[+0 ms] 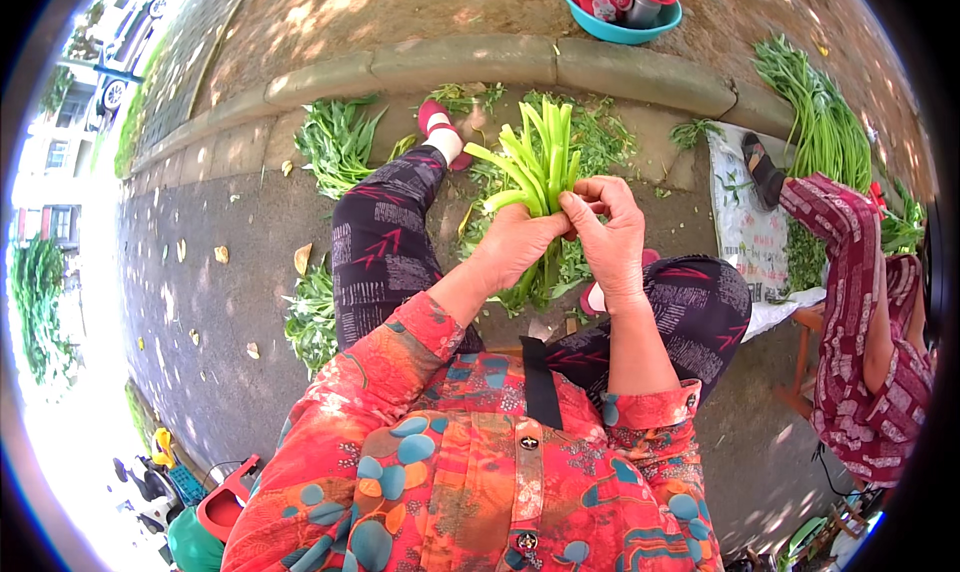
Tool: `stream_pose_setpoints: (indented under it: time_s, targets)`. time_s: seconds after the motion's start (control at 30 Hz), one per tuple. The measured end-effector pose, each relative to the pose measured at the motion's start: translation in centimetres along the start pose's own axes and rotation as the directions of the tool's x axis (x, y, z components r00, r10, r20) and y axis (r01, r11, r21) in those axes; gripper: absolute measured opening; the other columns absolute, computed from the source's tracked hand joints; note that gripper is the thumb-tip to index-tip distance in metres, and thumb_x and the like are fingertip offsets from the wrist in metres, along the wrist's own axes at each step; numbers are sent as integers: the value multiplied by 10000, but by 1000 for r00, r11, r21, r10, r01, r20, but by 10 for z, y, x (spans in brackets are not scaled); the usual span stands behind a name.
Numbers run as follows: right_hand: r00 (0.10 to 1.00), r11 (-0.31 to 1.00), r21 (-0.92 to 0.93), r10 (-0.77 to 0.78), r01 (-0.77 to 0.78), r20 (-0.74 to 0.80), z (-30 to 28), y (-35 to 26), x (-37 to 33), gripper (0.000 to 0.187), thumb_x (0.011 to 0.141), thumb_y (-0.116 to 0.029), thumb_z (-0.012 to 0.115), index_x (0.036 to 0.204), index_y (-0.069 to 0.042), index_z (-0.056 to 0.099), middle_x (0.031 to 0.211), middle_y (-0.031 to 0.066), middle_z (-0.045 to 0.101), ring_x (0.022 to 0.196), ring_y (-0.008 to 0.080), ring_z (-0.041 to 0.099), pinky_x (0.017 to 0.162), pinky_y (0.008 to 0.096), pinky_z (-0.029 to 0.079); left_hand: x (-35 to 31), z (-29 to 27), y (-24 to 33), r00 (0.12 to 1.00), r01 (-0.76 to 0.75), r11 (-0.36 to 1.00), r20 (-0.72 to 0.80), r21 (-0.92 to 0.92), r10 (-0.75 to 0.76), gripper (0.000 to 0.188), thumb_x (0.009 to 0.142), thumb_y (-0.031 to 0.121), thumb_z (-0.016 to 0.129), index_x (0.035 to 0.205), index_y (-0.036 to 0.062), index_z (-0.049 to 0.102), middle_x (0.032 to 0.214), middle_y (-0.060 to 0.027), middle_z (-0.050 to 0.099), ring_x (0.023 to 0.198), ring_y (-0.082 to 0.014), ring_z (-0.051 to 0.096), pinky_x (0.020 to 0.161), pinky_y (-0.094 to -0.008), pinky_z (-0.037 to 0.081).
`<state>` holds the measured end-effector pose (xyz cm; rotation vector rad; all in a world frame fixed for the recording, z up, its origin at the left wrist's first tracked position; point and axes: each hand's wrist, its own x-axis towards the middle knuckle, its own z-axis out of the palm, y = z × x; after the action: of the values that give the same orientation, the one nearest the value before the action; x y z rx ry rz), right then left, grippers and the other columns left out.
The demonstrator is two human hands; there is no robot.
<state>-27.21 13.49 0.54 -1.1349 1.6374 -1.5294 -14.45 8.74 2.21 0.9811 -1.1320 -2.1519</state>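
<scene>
A bunch of leafy greens (pixel 545 157) is held up in front of me, its pale cut stems pointing away and its leaves hanging below my hands. My left hand (pixel 515 244) is closed around the bunch from the left. At the right side of the stems my right hand (pixel 612 237) is closed, thumb and forefinger pinching at the bunch; whether a tie is between those fingers is too small to tell. Loose leaves and trimmings (pixel 595 137) lie on the ground beyond and beneath the bunch.
Piles of greens lie by my left foot (pixel 340 147) and left leg (pixel 312 317). A stone curb (pixel 450 64) runs across, with a blue basin (pixel 622 32) beyond it. At right, a person in patterned maroon clothes (pixel 845 232) sits by a white sack (pixel 750 222) and long-stemmed greens (pixel 820 112).
</scene>
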Motion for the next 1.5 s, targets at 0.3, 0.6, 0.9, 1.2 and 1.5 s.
stream_pose_setpoints:
  time_s: [0.3,0.6,0.9,1.2,1.5]
  targets:
    - [952,861,418,305,-289,30,-4,-8,0,144,861,-147,670,827,-36,585,706,-33,550,592,37,490,459,194,403,-8,13,4,997,80,987,10,139,-82,298,862,133,625,1121,-9,595,1046,-61,631,922,-132,588,807,-268,474]
    - [906,760,505,402,-410,130,-3,-2,0,308,866,-240,672,1019,13,587,814,9,572,686,58,496,555,191,398,-2,6,-7,998,59,996,22,61,-61,192,834,55,608,1018,12,572,892,-42,609,780,-133,581,705,-265,477]
    - [851,844,320,261,-430,455,7,6,-4,814,749,-358,758,1325,73,379,1099,112,579,993,162,553,881,284,434,14,-28,29,999,-1,901,-42,-433,-19,284,849,65,586,1112,-5,504,781,-79,586,758,-195,594,716,-326,508]
    - [802,822,294,290,-488,522,12,0,-9,457,737,-109,715,1137,12,529,1001,43,614,881,133,577,797,287,461,28,-8,33,989,-5,929,-140,-369,-50,297,811,189,714,1020,60,546,809,-70,586,781,-213,589,744,-369,494]
    - [766,663,451,306,-598,566,-2,-2,-2,312,751,-86,691,1019,-33,540,884,27,575,800,121,555,730,264,459,35,-21,41,983,9,965,179,-263,40,377,855,260,662,1127,35,530,1006,-103,614,973,-220,584,889,-387,458]
